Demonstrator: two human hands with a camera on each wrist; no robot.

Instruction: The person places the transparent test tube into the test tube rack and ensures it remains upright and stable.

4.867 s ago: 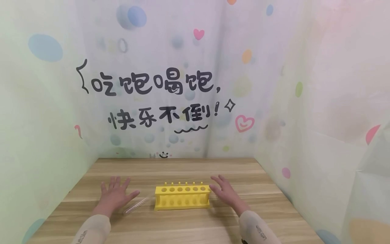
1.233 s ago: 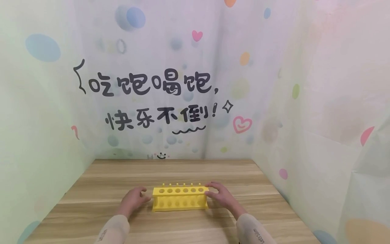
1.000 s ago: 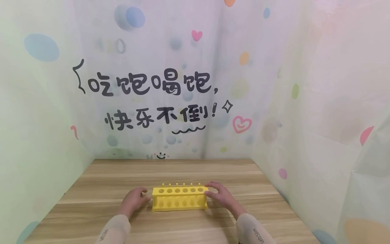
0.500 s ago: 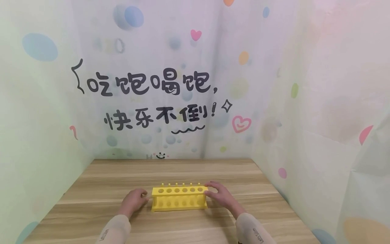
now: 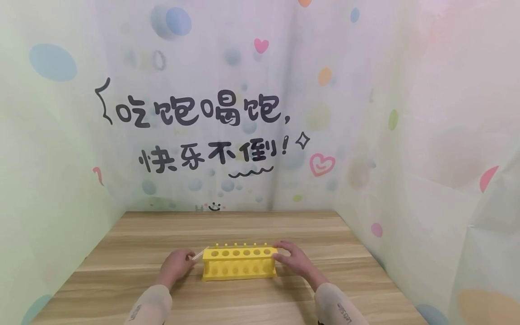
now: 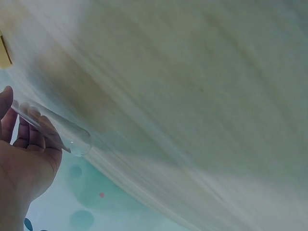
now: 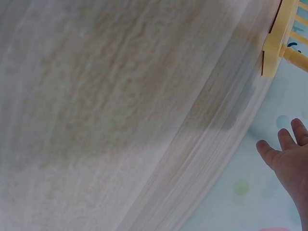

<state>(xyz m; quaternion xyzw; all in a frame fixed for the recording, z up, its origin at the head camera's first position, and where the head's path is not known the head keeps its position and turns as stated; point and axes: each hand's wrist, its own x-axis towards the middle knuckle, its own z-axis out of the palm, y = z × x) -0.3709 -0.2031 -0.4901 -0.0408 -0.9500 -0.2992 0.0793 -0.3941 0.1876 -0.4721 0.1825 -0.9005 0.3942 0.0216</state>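
Note:
A clear test tube (image 5: 198,256) is in my left hand (image 5: 176,266), slanting up towards the rack's left end. In the left wrist view the tube (image 6: 77,138) lies across the curled fingers, its rounded end sticking out beside the palm. The yellow test tube rack (image 5: 239,258) stands upright on the table, with a row of round holes on top and pegs along the back. My right hand (image 5: 296,260) holds the rack's right end between thumb and forefinger. Its other fingers (image 7: 287,139) spread loosely in the right wrist view, below the rack's corner (image 7: 273,53).
The wood-grain table (image 5: 227,304) reaches back to a pale wall curtain (image 5: 219,58) printed with dots, hearts and dark lettering. Similar sheets hang at the left and right sides.
Earlier the left hand lay spread by the tube on the table; now it holds the tube, which has come into sight beside the rack. The right hand has closed onto the rack's end.

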